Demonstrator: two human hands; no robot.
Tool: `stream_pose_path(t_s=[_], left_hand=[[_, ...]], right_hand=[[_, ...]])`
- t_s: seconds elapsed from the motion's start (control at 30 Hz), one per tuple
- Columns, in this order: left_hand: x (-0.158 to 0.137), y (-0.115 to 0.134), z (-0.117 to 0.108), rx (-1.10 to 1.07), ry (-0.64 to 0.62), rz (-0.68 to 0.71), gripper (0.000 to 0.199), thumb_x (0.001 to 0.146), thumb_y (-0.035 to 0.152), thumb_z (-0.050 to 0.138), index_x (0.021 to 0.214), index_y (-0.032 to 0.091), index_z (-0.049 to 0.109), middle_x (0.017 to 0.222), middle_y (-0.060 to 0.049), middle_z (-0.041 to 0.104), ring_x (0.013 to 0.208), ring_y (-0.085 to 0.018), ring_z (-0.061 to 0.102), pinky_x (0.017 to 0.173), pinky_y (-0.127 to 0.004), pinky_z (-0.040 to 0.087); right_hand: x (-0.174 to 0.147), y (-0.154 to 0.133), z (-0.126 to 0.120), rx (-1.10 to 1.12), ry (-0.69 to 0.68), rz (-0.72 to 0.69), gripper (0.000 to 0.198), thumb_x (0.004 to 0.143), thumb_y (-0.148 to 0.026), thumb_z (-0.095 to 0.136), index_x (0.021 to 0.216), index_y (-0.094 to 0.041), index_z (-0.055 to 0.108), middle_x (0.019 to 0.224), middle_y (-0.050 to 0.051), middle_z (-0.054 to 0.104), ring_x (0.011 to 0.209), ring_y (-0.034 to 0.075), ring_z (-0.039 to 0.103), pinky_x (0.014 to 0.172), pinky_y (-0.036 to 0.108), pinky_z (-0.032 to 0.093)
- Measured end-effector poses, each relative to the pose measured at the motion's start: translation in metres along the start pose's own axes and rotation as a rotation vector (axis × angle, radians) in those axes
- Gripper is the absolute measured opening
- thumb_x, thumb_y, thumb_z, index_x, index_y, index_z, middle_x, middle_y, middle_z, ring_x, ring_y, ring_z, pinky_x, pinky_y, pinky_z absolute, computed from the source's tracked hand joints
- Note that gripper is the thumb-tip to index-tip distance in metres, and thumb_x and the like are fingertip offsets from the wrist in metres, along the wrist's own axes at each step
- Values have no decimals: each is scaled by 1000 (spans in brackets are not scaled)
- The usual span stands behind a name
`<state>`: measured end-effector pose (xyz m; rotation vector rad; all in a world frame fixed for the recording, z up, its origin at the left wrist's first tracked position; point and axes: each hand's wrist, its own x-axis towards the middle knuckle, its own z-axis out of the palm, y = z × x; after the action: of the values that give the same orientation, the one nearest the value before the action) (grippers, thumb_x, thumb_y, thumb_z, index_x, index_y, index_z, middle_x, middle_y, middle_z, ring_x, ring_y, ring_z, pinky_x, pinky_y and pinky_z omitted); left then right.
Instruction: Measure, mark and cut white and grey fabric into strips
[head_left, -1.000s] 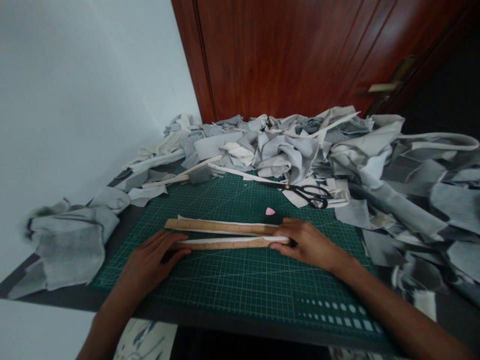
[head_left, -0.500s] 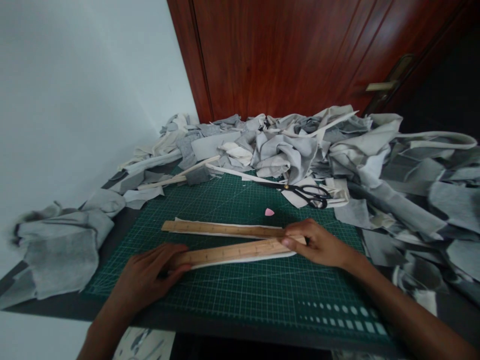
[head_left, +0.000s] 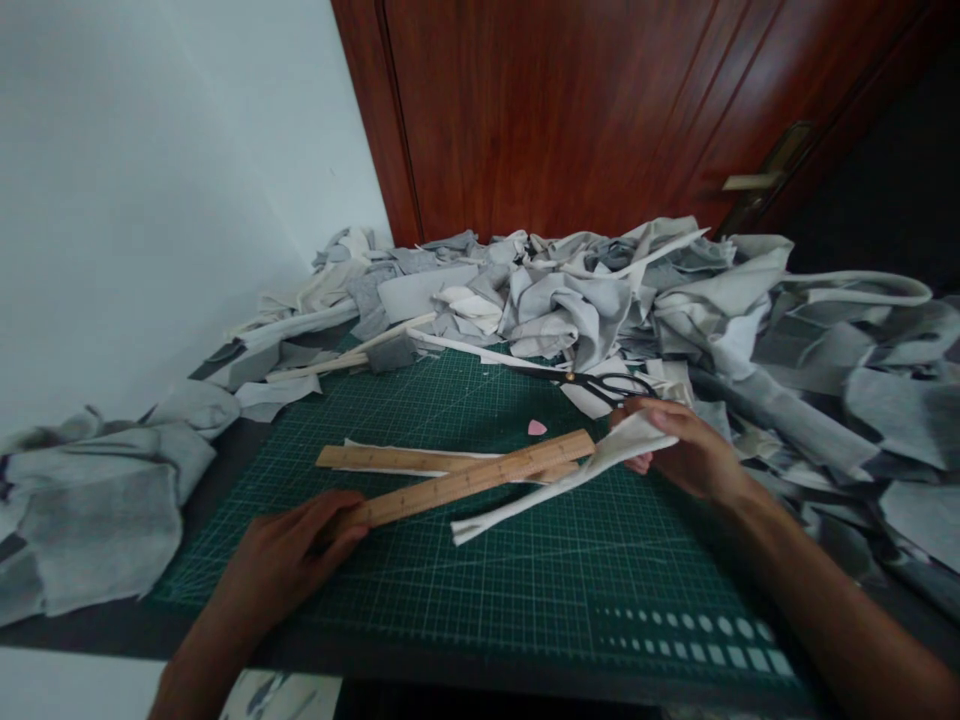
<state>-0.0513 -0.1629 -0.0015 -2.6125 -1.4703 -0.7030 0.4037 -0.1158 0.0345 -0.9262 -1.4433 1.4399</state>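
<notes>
My left hand (head_left: pixel 304 550) grips one end of a wooden ruler (head_left: pixel 480 478), which slants up to the right across the green cutting mat (head_left: pixel 480 590). In my right hand (head_left: pixel 686 450) is a narrow white fabric strip (head_left: pixel 570 480); its free end hangs down to the left in front of the ruler. Behind the held ruler, a second wooden ruler (head_left: pixel 375 459) lies on another white strip, partly covered by the first. A small pink piece (head_left: pixel 537 427), perhaps tailor's chalk, lies on the mat. Black-handled scissors (head_left: pixel 581 380) rest just beyond my right hand, which hides part of their handles.
Grey and white fabric scraps (head_left: pixel 570 300) are heaped along the back and down the right side. More grey cloth (head_left: pixel 105 530) lies at the left edge. A white wall (head_left: pixel 150 200) stands left, a brown wooden door (head_left: pixel 555 120) behind.
My right hand has left the near ruler and lifted the white strip from beneath it, moving right and away. The near ruler's right end has swung up over the far ruler.
</notes>
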Motion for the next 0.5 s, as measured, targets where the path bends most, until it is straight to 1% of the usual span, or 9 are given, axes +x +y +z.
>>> stream_pose_path(t_s=[0.1, 0.2, 0.23, 0.27, 0.3, 0.33, 0.37, 0.43, 0.5], left_hand=[[1, 1, -1, -45, -68, -53, 36, 106, 50, 45, 94, 25, 69, 73, 5, 77, 51, -15, 71, 50, -25, 49], [1, 1, -1, -85, -136, -82, 32, 101, 45, 50, 84, 25, 66, 61, 7, 70, 45, -14, 66, 47, -24, 43], [0, 1, -1, -87, -145, -73, 31, 100, 45, 51, 81, 25, 66, 57, 7, 67, 43, -13, 63, 46, -24, 41], [0, 1, -1, -84, -145, -52, 32, 99, 45, 53, 77, 24, 65, 54, 7, 64, 41, -13, 61, 45, -24, 38], [-1, 1, -1, -77, -140, -25, 34, 98, 45, 54, 73, 24, 63, 51, 7, 61, 40, -12, 59, 44, -25, 37], [-2, 1, -1, -69, -132, 0, 36, 98, 45, 55, 70, 24, 62, 50, 7, 59, 39, -12, 57, 44, -25, 35], [-2, 1, -1, -62, -125, 21, 39, 99, 45, 55, 67, 23, 61, 49, 6, 57, 39, -11, 56, 44, -25, 35], [-4, 1, 1, -56, -117, 42, 45, 101, 44, 53, 62, 23, 60, 47, 6, 56, 39, -11, 54, 45, -26, 34], [-6, 0, 3, -64, -102, 13, 49, 102, 45, 51, 60, 24, 60, 46, 5, 54, 39, -12, 54, 45, -27, 34]], right_hand=[[8, -23, -16, -52, 62, -33, 45, 85, -63, 70, 72, -21, 65, 64, 5, 62, 54, 20, 56, 50, 35, 46], [30, -59, -38, -152, 214, -108, 39, 93, -57, 61, 77, -22, 67, 73, 8, 67, 64, 21, 63, 56, 36, 50], [42, -74, -48, -178, 278, -141, 35, 95, -53, 60, 77, -24, 66, 82, 9, 70, 72, 22, 66, 60, 37, 52], [55, -89, -60, -193, 354, -214, 32, 95, -52, 59, 79, -26, 65, 92, 11, 72, 86, 26, 70, 64, 39, 54], [69, -105, -75, -219, 402, -271, 30, 95, -53, 57, 82, -27, 66, 104, 12, 73, 105, 31, 70, 70, 42, 57], [83, -119, -91, -253, 443, -332, 31, 96, -55, 54, 86, -29, 68, 115, 13, 73, 121, 36, 66, 76, 46, 58], [95, -132, -108, -292, 454, -374, 34, 98, -57, 51, 93, -30, 70, 126, 12, 71, 134, 39, 59, 84, 49, 59], [114, -147, -141, -337, 444, -437, 38, 99, -60, 49, 102, -29, 72, 138, 12, 67, 143, 43, 50, 89, 54, 58], [122, -144, -160, -420, 420, -367, 41, 99, -64, 52, 104, -29, 72, 135, 13, 69, 136, 44, 57, 89, 55, 57]])
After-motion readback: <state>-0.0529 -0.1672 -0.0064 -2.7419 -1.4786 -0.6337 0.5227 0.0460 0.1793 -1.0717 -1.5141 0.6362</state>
